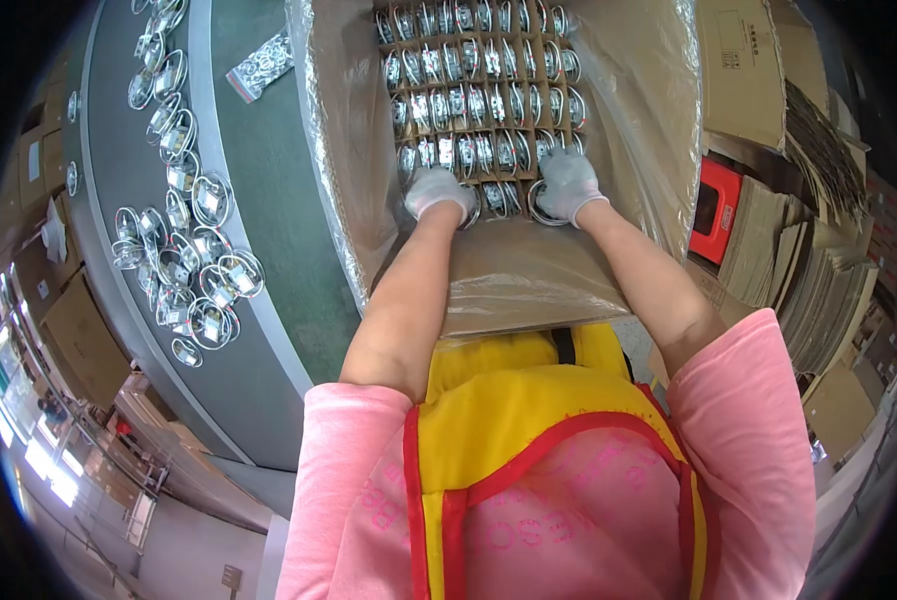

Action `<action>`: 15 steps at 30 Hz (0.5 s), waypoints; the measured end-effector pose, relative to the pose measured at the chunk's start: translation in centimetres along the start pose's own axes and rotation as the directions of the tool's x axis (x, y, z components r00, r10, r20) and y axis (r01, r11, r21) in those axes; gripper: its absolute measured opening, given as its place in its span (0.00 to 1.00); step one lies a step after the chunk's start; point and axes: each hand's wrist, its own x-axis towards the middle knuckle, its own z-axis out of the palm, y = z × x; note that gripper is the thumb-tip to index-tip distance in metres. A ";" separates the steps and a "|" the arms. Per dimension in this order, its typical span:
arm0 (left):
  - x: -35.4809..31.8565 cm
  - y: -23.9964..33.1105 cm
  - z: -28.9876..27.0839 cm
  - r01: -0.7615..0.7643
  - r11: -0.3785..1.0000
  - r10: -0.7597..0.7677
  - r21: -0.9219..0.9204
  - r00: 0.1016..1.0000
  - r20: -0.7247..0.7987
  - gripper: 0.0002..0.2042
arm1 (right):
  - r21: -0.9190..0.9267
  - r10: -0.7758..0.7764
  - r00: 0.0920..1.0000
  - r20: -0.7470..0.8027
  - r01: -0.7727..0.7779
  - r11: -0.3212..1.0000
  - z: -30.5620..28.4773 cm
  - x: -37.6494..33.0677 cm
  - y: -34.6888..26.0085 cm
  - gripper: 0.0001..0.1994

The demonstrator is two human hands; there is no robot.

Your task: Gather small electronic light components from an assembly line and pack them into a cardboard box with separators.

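Both my hands wear whitish gloves and reach down into the near row of a divided carton. My left hand [438,190] is closed, fingers pointing down, at the row's left end; the loop of a coiled cable part [471,208] shows beside it. At the right end, my right hand [570,186] closes over another coiled cable part [541,207], whose wire loop sticks out on its left. Between the hands, more coiled parts [500,198] stand in cardboard cells. Several rows of the same small metal parts with white cables fill the cells beyond. My fingertips are mostly hidden.
Clear plastic film [633,90] lines the carton [508,318]. Left of it, a grey conveyor belt [118,95] carries many loose coiled parts [208,290]. A plastic bag of small pieces [260,68] lies beside the belt. Right are a red crate [714,210] and stacked cardboard sheets [813,290].
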 end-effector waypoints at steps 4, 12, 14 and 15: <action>0.3 0.4 4.8 -0.128 0.963 0.209 0.236 0.910 -0.357 0.21 | 0.076 0.101 0.995 0.001 -0.101 0.992 0.1 0.1 -0.1 0.15; 1.5 -1.0 4.4 -0.350 0.935 0.335 -0.048 0.922 -0.191 0.20 | 0.448 0.172 0.980 0.099 -0.198 0.872 1.7 0.6 0.5 0.17; 1.7 -1.6 3.5 -0.216 0.966 0.206 -0.140 0.975 -0.082 0.17 | 0.400 0.094 0.977 0.191 -0.165 0.901 1.9 0.9 0.7 0.18; 1.4 -1.9 3.3 -0.181 0.975 0.168 -0.131 0.980 -0.109 0.18 | 0.387 0.034 0.973 0.227 -0.123 0.914 1.8 1.0 0.6 0.17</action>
